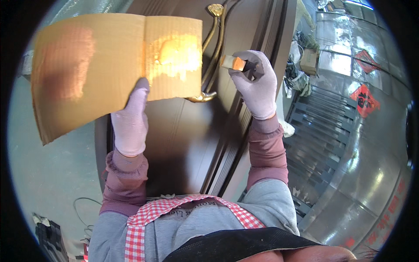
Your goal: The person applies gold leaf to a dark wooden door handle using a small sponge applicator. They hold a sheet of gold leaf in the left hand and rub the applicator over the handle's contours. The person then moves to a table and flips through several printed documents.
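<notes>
My left hand (132, 118), in a pale lilac glove, grips the lower edge of a folded piece of cardboard (114, 56). Its thumb lies on the front, and the other fingers are hidden behind. Shiny gold-coloured paint is smeared on the right panel, with a coppery patch at the left. My right hand (258, 83), gloved alike, pinches a short paintbrush (238, 64) by its dark handle. The pale, orange-stained bristles point left, a little apart from the cardboard. Beneath both hands lies a dark brown door panel (168, 148) with curved gold-toned handles (215, 48), partly covered by the cardboard.
Right of the door stands a grey slatted rack (321, 124), with bundled bags and a box (309, 61) at its far end. Shiny metal sheets (371, 148) with red paper diamonds (365, 101) line the right side. A thin cable (83, 199) lies on the floor at the left.
</notes>
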`<state>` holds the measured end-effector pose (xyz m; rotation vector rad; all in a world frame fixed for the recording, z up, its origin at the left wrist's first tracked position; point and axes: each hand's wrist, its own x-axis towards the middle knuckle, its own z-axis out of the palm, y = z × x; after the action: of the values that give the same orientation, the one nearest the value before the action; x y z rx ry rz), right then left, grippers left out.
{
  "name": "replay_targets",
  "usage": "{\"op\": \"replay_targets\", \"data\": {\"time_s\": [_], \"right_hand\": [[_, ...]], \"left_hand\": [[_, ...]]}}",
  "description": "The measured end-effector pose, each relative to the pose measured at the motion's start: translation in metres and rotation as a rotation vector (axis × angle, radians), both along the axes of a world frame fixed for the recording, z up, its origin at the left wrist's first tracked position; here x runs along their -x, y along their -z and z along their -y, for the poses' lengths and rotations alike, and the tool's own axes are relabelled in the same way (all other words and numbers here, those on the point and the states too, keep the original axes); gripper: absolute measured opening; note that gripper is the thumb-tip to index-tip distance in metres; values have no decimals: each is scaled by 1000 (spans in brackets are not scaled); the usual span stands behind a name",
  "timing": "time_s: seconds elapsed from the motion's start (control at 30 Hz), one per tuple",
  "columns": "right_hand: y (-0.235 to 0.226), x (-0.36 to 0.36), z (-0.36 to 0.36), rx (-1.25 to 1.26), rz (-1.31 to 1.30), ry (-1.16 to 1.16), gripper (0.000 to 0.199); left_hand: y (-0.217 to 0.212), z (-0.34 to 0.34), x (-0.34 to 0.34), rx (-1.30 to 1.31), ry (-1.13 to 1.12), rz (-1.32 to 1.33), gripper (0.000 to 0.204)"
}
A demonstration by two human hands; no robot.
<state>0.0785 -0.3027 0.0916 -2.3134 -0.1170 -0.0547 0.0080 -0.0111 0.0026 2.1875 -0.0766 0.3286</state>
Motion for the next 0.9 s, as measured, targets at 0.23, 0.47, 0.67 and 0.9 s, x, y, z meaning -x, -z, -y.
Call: {"op": "replay_targets", "data": {"time_s": [0.23, 0.47, 0.67, 0.9], "right_hand": [[-20, -25, -48, 131, 123, -225, 40], [-20, -40, -67, 210, 216, -377, 39], [-20, -43, -58, 255, 169, -350, 36], [23, -96, 34, -324, 25, 123, 33]], "left_hand": [[0, 11, 0, 551, -135, -190, 21], [-2, 3, 0, 223, 2, -79, 27], [-20, 7, -4, 447, -72, -274, 24], [-12, 18, 1, 514, -165, -222, 21]]}}
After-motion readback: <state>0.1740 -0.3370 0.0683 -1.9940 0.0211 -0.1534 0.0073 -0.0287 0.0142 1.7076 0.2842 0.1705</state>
